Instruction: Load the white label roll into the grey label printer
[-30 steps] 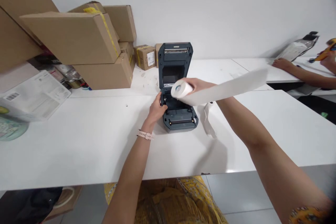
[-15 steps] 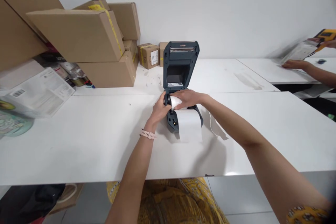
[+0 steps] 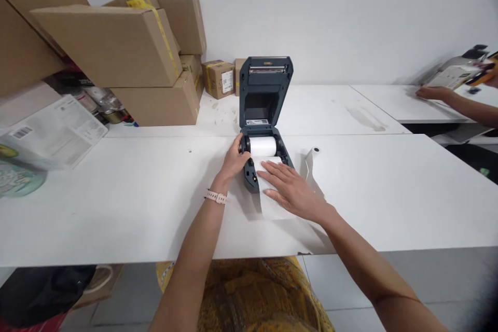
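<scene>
A dark label printer [image 3: 265,98] stands on the white table with its lid raised. A white paper roll [image 3: 262,146] sits inside between black holders, and its loose paper strip [image 3: 268,207] runs out over the printer's front edge toward me. My left hand [image 3: 233,160] grips the printer's left side beside the roll, thumb over the edge. Fingers stretched, my right hand [image 3: 286,187] lies on the paper strip near the printer's front and covers part of it. Right of the printer stands a thin curled piece of white paper [image 3: 311,166].
Cardboard boxes [image 3: 105,46] are stacked at the back left, with a small taped box [image 3: 218,80] beside them. A clear plastic-wrapped package [image 3: 58,132] lies at the left. At the far right another person's hand [image 3: 431,93] touches a package while holding a yellow tool.
My right hand has moved from the roll toward me onto the paper strip, uncovering the roll. My left hand stays on the printer's side. At the right, the other person's package has shifted.
</scene>
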`<state>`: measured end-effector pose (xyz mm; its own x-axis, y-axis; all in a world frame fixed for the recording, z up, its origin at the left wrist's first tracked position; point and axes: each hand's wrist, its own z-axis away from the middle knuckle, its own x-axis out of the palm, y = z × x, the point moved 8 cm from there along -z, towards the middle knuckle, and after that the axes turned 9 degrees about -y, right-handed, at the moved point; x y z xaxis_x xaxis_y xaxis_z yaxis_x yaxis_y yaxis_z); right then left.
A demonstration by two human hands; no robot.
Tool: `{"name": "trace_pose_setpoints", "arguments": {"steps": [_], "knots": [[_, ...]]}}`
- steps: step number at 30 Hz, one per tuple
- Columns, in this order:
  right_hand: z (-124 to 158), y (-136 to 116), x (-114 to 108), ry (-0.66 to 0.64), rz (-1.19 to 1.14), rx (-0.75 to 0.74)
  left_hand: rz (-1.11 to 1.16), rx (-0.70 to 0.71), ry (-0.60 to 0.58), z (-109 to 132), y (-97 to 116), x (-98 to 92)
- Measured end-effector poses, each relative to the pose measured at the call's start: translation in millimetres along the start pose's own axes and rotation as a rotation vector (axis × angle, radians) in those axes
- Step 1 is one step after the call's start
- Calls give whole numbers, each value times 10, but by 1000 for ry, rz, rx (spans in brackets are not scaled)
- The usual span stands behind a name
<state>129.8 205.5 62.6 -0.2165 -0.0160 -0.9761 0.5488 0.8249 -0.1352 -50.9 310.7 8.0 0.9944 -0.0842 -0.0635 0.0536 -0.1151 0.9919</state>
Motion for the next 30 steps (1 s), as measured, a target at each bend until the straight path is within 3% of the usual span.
{"name": "trace_pose_setpoints", "arguments": {"steps": [10,30], "knots": [[41,-103,1,65,65,28,124,-147,56,148,119,97],[96,-142,45,82,-31,54,74,-117,9,148,152,102]]}}
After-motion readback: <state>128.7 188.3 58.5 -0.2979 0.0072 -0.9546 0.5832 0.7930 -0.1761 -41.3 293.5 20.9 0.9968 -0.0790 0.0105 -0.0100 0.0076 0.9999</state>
